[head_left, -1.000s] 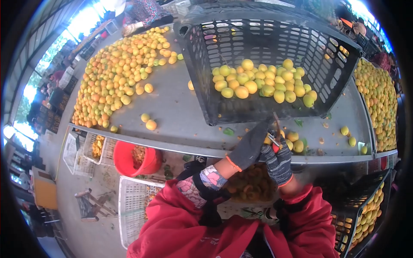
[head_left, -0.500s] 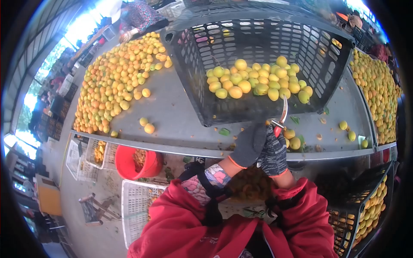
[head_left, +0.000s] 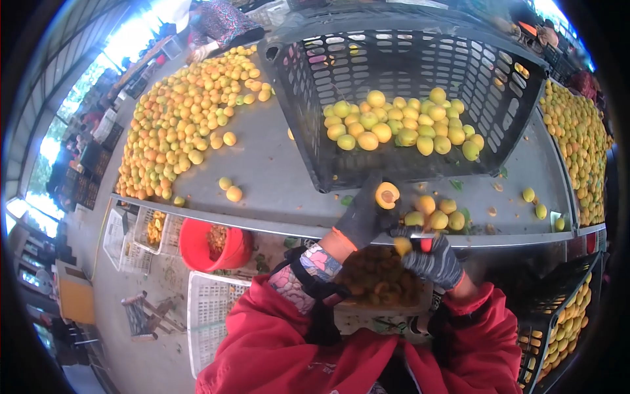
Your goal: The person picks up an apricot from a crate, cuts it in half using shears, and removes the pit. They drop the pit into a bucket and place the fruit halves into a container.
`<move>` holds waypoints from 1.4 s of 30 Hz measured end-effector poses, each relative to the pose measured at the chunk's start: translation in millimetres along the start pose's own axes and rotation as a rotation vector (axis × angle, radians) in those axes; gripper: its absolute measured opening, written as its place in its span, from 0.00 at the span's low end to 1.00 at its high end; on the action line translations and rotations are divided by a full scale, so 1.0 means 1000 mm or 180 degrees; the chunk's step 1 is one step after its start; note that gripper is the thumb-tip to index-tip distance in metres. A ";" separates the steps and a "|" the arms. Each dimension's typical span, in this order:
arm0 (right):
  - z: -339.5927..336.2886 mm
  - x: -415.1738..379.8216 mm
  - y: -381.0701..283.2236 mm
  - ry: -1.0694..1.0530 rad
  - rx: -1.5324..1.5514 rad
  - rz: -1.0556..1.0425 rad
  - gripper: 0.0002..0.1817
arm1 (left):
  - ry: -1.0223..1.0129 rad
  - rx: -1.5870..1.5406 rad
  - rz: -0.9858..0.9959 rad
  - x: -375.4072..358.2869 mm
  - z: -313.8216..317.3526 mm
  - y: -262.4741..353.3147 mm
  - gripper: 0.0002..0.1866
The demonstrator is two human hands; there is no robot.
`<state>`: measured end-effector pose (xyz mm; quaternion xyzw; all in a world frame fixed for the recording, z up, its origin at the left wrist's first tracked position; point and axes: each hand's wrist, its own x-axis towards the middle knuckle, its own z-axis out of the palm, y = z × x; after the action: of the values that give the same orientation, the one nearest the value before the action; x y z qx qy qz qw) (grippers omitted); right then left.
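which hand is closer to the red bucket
Left. The left hand is to the right of the red bucket; the right hand is farther right, beyond the left one.

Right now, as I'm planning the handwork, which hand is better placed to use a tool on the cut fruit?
Right, most likely: the right hand holds a red handle close by, while the left hand is busy holding the cut fruit, its open face showing.

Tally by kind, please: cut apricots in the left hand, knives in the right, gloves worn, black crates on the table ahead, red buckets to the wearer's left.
Cut apricot in left hand: 1
Red-handled knife in right hand: 1
Gloves: 2
Black crate on table: 1
Red bucket: 1
Total: 6
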<state>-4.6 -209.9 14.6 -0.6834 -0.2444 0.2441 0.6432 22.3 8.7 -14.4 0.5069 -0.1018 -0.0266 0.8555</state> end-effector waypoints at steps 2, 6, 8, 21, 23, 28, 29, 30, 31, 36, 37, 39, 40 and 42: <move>0.001 -0.005 0.010 0.0194 -0.0150 -0.0232 0.19 | 0.0363 0.1995 0.0886 -0.004 0.008 -0.002 0.20; -0.006 0.004 -0.002 0.1376 0.1445 -0.0277 0.13 | 0.0172 0.0002 -0.1279 -0.005 0.028 0.016 0.26; -0.006 0.023 -0.027 0.1667 0.1677 -0.0583 0.15 | -0.0090 0.0180 -0.1117 -0.008 0.037 0.010 0.27; -0.009 0.051 -0.025 0.1885 0.3135 -0.1288 0.16 | 0.0020 -0.0579 -0.2443 -0.014 0.057 -0.004 0.30; -0.008 0.055 -0.019 0.1638 0.4318 -0.1246 0.15 | 0.0169 -0.0491 -0.2361 -0.015 0.063 -0.002 0.30; -0.019 0.062 0.030 0.2406 0.0110 -0.2216 0.08 | 0.0100 0.0836 -0.1336 -0.023 0.067 -0.010 0.24; -0.026 0.060 0.033 0.1701 0.1711 -0.1916 0.15 | 0.0079 0.1162 -0.0961 -0.023 0.065 -0.015 0.22; -0.025 0.061 0.039 0.1986 0.0773 -0.1873 0.18 | 0.0094 0.1502 -0.0587 -0.023 0.063 -0.020 0.20; -0.024 0.062 0.046 0.2337 -0.0249 -0.1756 0.20 | 0.0058 0.1925 0.0041 -0.023 0.062 -0.025 0.19; -0.025 0.063 0.047 0.1334 0.1744 -0.1846 0.18 | 0.0063 0.2693 0.0794 -0.020 0.050 -0.044 0.18; -0.024 0.062 0.045 0.1049 0.2244 -0.1906 0.18 | 0.0170 0.2811 0.0945 -0.020 0.052 -0.048 0.18; -0.017 0.060 0.042 0.0955 0.2525 -0.1950 0.19 | 0.0413 0.2950 0.1117 -0.020 0.056 -0.055 0.19; -0.014 0.060 0.041 0.1126 0.2008 -0.2016 0.19 | 0.0547 0.2975 0.1142 -0.021 0.058 -0.058 0.19; -0.007 0.059 0.040 0.1526 0.0975 -0.2103 0.19 | 0.0708 0.3018 0.1177 -0.020 0.061 -0.059 0.19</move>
<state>45.5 -179.2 -25.9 -0.5025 -0.2545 -0.1070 0.8193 -5.9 -69.2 -40.6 0.8120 -0.0991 0.2280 0.5280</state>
